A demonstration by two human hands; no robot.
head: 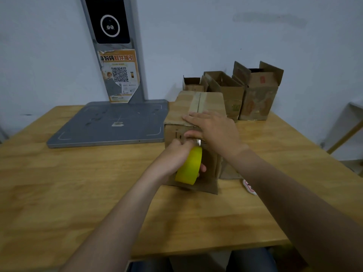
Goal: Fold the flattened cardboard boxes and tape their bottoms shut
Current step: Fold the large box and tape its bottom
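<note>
**Tape roll at the box's near face**

Head view: the left hand (176,156) grips a yellow tape roll (189,166) against the near side of the cardboard box (193,107), which stands on the wooden table (78,183) (top seam taped). The right hand (213,130) lies flat, fingers straight, pressing the box's top edge.

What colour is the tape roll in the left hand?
Yellow. The tape roll shows clearly in the head view, gripped by the left hand.

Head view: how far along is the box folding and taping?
Done: three folded boxes stand at the back. In hand: the upturned box has tape along its seam; right hand presses it, left hand grips the yellow tape roll. Left: finishing this strip down the side.
</note>
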